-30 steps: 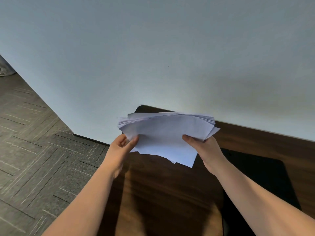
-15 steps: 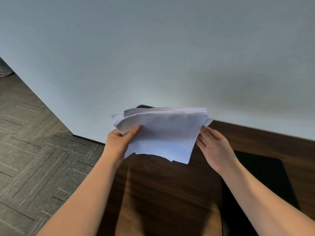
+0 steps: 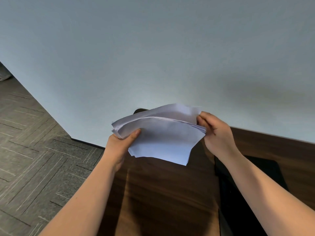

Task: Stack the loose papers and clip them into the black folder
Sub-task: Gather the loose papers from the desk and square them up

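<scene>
A loose stack of white papers (image 3: 163, 135) hangs in the air above the dark wooden table (image 3: 163, 193). My left hand (image 3: 119, 143) grips the stack's left edge, thumb on top. My right hand (image 3: 216, 132) pinches the upper right corner, where the top sheets bow upward away from the rest. The sheets are uneven, with edges fanned out at the left and bottom. The black folder (image 3: 255, 198) lies flat on the table at the right, below my right forearm, which covers part of it.
A pale wall (image 3: 153, 57) rises directly behind the table. Grey patterned carpet floor (image 3: 34, 159) lies to the left of the table's edge.
My right hand moved from the stack's lower right edge up to its top right corner and took hold there. The papers tilted, right side higher.
</scene>
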